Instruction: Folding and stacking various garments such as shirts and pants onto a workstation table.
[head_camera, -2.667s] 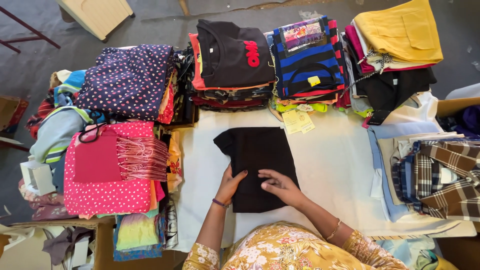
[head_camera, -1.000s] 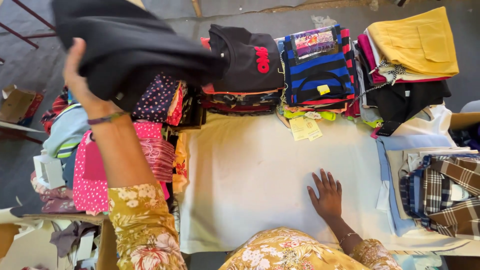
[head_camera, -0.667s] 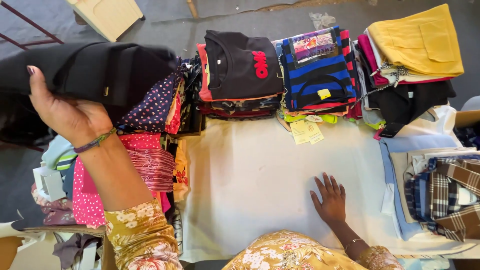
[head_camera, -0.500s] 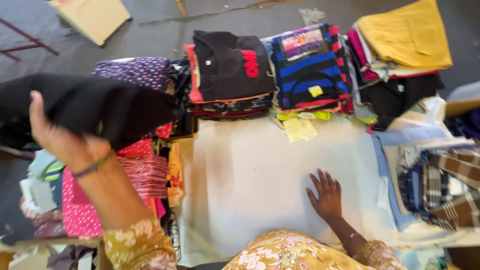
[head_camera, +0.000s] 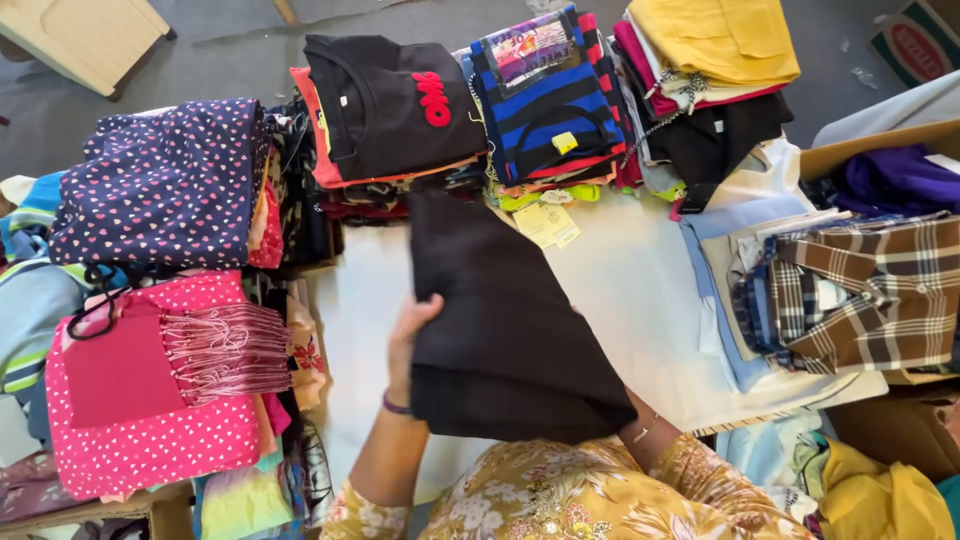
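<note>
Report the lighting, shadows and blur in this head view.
Head view: sunlight from the right brightens the white table cover and plaid shirt; the left stacks sit in softer shade; the black garment in the left hand shows little detail; no marked blur.

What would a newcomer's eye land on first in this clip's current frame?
First the folded black garment held up at centre over the white table, the left hand in a grip on its left edge; the right hand is hidden behind it. Next, the stacks around it: a navy heart-print piece on the left, a yellow garment at top right, a brown plaid shirt at right.
</note>
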